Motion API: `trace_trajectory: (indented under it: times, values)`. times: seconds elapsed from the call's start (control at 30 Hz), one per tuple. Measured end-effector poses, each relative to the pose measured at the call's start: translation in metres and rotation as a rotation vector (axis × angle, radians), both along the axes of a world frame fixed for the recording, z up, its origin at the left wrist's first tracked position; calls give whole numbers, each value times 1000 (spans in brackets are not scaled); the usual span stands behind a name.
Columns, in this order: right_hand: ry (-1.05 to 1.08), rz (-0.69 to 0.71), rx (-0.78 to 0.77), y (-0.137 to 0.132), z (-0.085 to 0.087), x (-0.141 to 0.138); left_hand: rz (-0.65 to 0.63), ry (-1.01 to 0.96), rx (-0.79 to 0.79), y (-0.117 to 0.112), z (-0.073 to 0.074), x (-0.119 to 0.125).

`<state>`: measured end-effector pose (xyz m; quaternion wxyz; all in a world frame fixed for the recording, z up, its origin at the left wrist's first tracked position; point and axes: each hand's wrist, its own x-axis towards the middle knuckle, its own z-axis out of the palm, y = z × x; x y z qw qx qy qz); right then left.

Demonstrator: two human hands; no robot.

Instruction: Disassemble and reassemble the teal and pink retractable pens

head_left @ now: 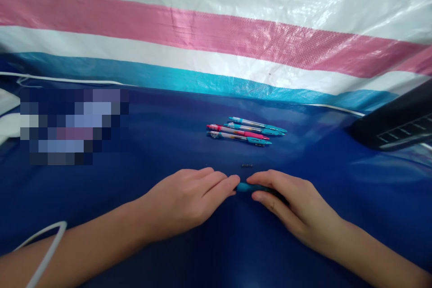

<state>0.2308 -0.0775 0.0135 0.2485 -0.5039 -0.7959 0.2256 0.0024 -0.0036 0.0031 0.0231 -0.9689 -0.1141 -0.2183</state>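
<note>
My right hand [290, 202] lies palm down over a teal pen [251, 187], its fingers curled around the barrel, and the rest of the pen is hidden under them. My left hand [184, 202] rests palm down on the blue sheet [189, 121], its fingertips at or very near the pen's left end and holding nothing. Beyond the hands lie several retractable pens [246, 130] side by side, with teal and red parts. A small dark pen part [247, 165] lies between them and my hands.
A striped pink, white and teal woven plastic sheet [216, 40] rises behind the blue surface. A black object [391, 121] juts in at the right edge. A white cable [43, 252] crosses my left forearm. A pixelated patch [72, 126] covers part of the left side.
</note>
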Motion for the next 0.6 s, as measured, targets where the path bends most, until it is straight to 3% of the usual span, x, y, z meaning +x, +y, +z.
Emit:
trace_trajectory:
  times: [0.27, 0.6]
  values:
    - [-54, 16, 128, 2, -3, 7, -9, -32, -4, 6, -1, -3]
    - [-54, -23, 28, -1, -5, 4, 1, -15, 22, 8, -2, -3]
